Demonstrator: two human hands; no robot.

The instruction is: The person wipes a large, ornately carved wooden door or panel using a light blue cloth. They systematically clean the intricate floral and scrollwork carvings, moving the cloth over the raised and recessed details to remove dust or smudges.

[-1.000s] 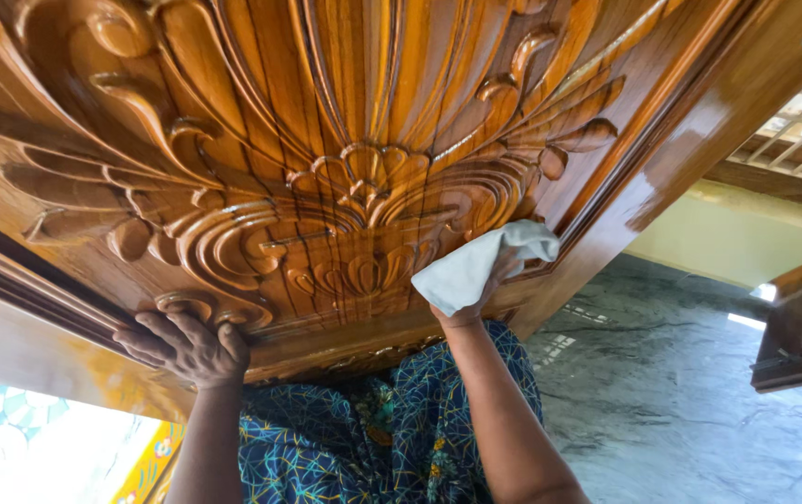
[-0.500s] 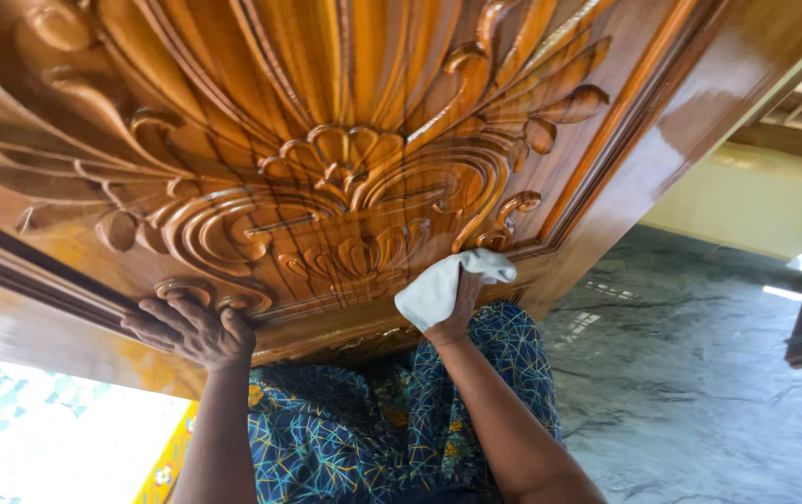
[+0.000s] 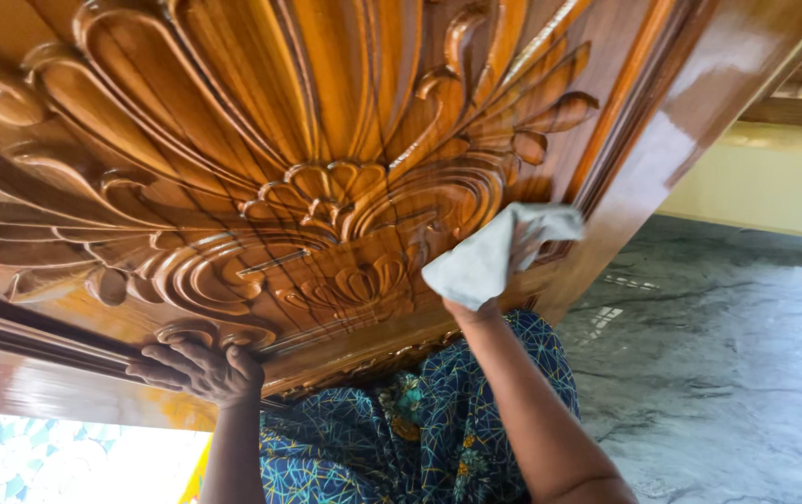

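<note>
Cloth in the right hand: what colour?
White, plain. The cloth shows best in the head view, pressed by the right hand against the carved door.

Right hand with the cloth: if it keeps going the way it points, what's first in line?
Right hand presses the cloth on the carved door; pointing up-right, it likely meets the raised frame moulding first.

grey veined stone floor (image 3: 728, 373) at right, glossy with pale light patches. cream-yellow wall (image 3: 765, 182) beyond it. wooden beam (image 3: 798, 110) overhead, upper right. bright daylight at lower left over patterned tiles (image 3: 9, 462).
</note>
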